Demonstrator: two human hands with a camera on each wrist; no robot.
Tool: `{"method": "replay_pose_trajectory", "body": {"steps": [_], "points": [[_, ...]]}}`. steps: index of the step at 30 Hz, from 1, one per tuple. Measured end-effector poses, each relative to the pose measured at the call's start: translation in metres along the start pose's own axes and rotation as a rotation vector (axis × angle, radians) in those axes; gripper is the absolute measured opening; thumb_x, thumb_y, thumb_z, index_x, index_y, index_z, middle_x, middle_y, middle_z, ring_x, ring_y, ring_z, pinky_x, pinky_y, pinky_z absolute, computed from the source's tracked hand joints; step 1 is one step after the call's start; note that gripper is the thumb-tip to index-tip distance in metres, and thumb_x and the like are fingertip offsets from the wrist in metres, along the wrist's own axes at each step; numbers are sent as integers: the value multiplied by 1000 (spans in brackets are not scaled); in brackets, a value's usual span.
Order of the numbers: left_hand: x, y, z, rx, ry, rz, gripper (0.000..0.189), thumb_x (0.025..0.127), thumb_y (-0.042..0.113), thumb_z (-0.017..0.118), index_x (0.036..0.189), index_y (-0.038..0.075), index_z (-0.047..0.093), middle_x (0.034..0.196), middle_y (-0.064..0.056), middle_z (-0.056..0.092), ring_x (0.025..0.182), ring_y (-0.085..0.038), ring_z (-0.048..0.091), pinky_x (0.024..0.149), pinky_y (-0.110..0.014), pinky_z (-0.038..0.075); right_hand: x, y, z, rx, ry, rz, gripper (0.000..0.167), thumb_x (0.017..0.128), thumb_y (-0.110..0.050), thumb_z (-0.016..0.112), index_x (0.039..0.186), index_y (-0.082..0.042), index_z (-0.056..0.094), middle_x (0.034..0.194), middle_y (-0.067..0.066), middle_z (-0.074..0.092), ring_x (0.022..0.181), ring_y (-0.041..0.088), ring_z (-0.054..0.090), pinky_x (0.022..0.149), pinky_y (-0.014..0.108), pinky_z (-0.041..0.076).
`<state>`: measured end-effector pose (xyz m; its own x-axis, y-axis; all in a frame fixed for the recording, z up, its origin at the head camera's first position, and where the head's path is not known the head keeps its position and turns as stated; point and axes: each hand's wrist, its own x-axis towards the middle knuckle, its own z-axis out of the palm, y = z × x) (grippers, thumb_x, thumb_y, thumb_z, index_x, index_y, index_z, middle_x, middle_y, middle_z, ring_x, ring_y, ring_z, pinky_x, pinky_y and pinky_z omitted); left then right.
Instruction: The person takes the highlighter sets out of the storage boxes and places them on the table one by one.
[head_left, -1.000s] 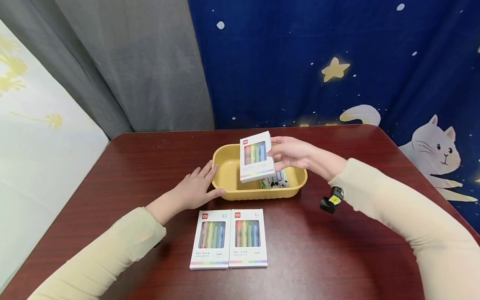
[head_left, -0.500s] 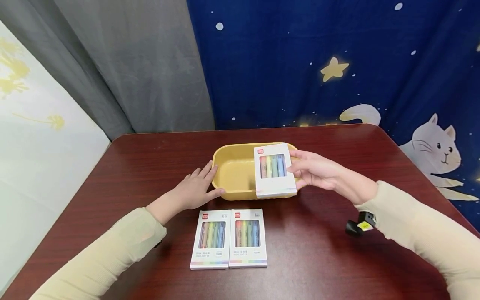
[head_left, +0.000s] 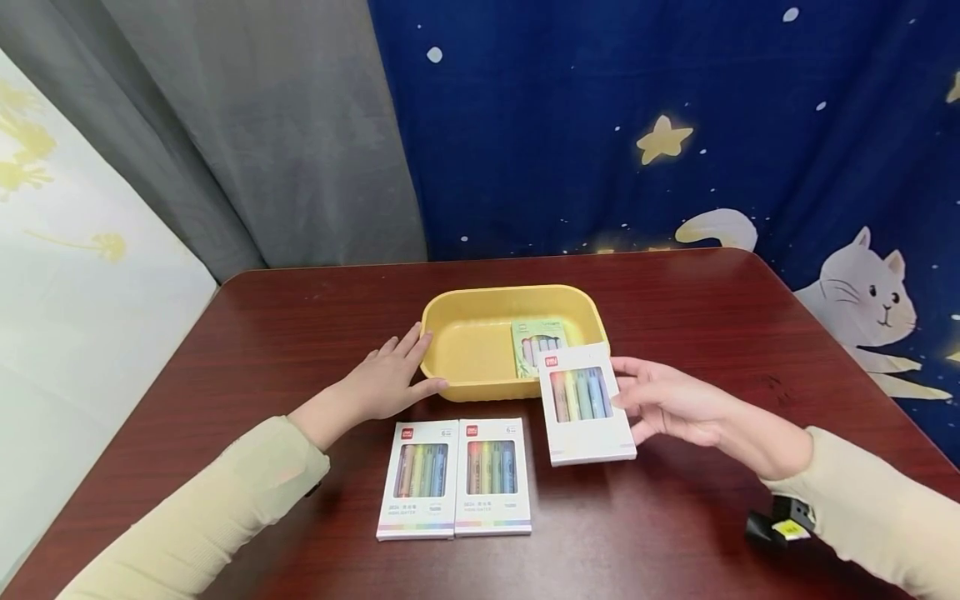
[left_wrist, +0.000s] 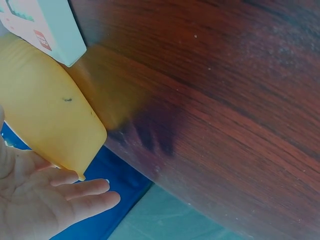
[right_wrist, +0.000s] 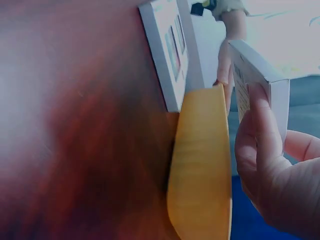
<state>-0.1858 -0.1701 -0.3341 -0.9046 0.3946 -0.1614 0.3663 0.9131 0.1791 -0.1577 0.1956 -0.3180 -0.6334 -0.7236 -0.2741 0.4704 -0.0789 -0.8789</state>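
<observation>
My right hand grips a white highlighter box by its right side, above the table at the front right corner of a yellow basket. In the right wrist view, thumb and fingers pinch that box across its thickness. Fingers fairly straight, my left hand touches the basket's left end. A green box of pens lies inside the basket's right half, its lower part hidden behind the held box. Two matching white highlighter boxes, a left one and a right one, lie side by side before the basket.
The dark red wooden table spreads around the basket. Behind its far edge hang a grey curtain and a blue one with stars and a cat. A small black device sits at the right sleeve cuff.
My right hand has carried the white highlighter box from over the basket rightward and toward me, uncovering the green box inside. The left hand has stayed at the basket's left end.
</observation>
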Motion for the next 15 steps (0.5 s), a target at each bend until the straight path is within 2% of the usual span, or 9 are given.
{"method": "replay_pose_trajectory", "body": {"steps": [9,15], "points": [[0,-2,2,-4,23,15,85,88,62,39,147,5,14,152,-17,9,131,-47,24,102,-58,25,-12,26,4,37,-112,21,63,90,7,42,138,6,2,122,11,56,105,31,59,79,55,46],[0,0,1,-9,21,15,85,89,61,39,147,5,14,152,-18,9,131,-47,24,103,-58,25,-14,40,5,33,-106,43,65,88,7,43,137,9,0,120,12,57,103,32,60,78,53,47]]}}
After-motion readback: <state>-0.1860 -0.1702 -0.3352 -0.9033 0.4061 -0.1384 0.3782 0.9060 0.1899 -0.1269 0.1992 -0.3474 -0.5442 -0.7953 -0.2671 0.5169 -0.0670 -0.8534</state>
